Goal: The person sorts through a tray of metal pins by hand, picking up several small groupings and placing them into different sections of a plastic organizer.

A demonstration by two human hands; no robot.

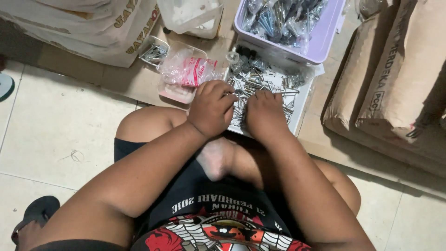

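I sit cross-legged on a tiled floor. In front of my knees lies a white tray [304, 100] covered with a pile of loose metal nails [260, 81]. My left hand [211, 108] rests on the left part of the pile, fingers curled onto the nails. My right hand [265, 114] lies beside it, knuckles up, fingers pressed into the nails. The fingertips of both hands are hidden, so I cannot see whether nails are pinched between them.
A lilac plastic bin [320, 44] with several small bagged metal parts stands behind the tray. Left of the tray is a clear box holding a pink-printed plastic bag [190, 69]. Paper sacks [399, 79] lie at right, a large sack [93, 28] at back left, a sandal [39, 211] at lower left.
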